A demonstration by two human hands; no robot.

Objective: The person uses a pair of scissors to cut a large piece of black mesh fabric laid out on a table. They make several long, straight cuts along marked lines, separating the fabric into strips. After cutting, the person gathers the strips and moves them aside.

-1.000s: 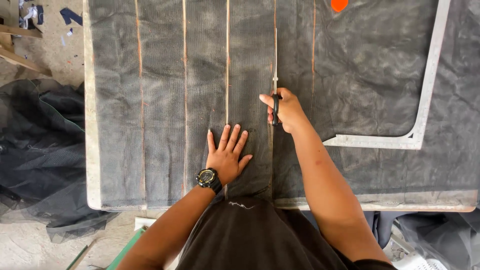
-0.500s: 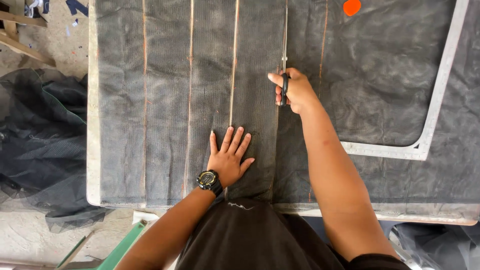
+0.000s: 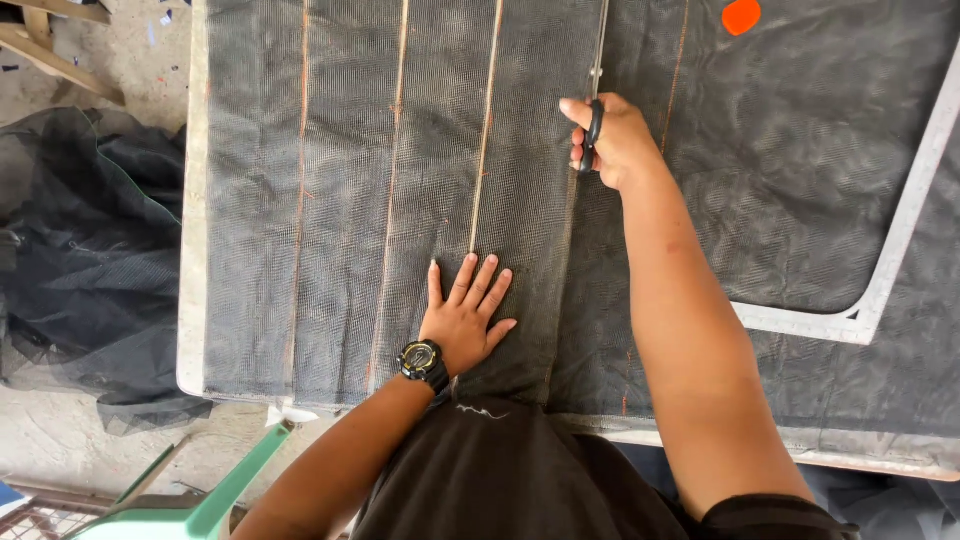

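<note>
Right hand [image 3: 618, 140] closed around scissors [image 3: 596, 110], blades on the mesh [image 3: 340, 200] along an orange line. Left hand [image 3: 468, 318] flat, fingers spread, pinning mesh nearer the body than the scissors. Judgement: keep mesh taut, blades on line.

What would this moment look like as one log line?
left hand: flat on grey mesh | right hand: holds scissors, cutting along orange line | table: beneath

Black wristwatch [image 3: 421, 361] on left wrist; dark, seemingly short-sleeved shirt [image 3: 520, 480].
</note>
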